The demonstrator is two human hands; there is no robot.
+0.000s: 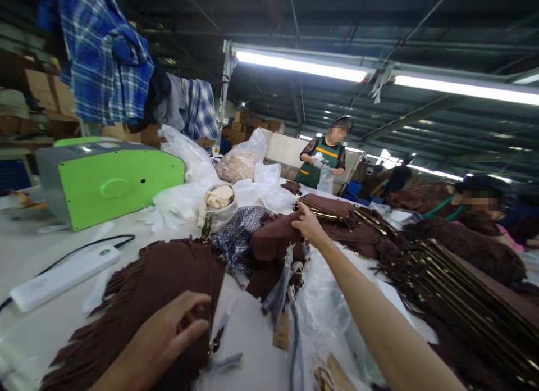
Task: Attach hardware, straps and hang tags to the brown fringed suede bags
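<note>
My left hand (174,326) lies over a dark brown fringed bag (168,276) at the lower left. Its fingers are loosely curled, with the thumb apart and nothing visible between them. My right hand (310,227) reaches forward, fingers closed at the edge of a smaller brown bag (275,237) in the middle of the table. Beside that bag is a crumpled black-and-white patterned cloth (238,239). Below it hang plastic-wrapped straps (280,290) and a brown paper tag (281,330).
A green and grey machine (113,180) stands at the left, near a white power strip (67,276). A cloth pouch (218,208) and plastic bags (252,180) sit behind. Stacked brown bags with gold bars (467,290) fill the right. A co-worker (322,160) in a green apron stands opposite.
</note>
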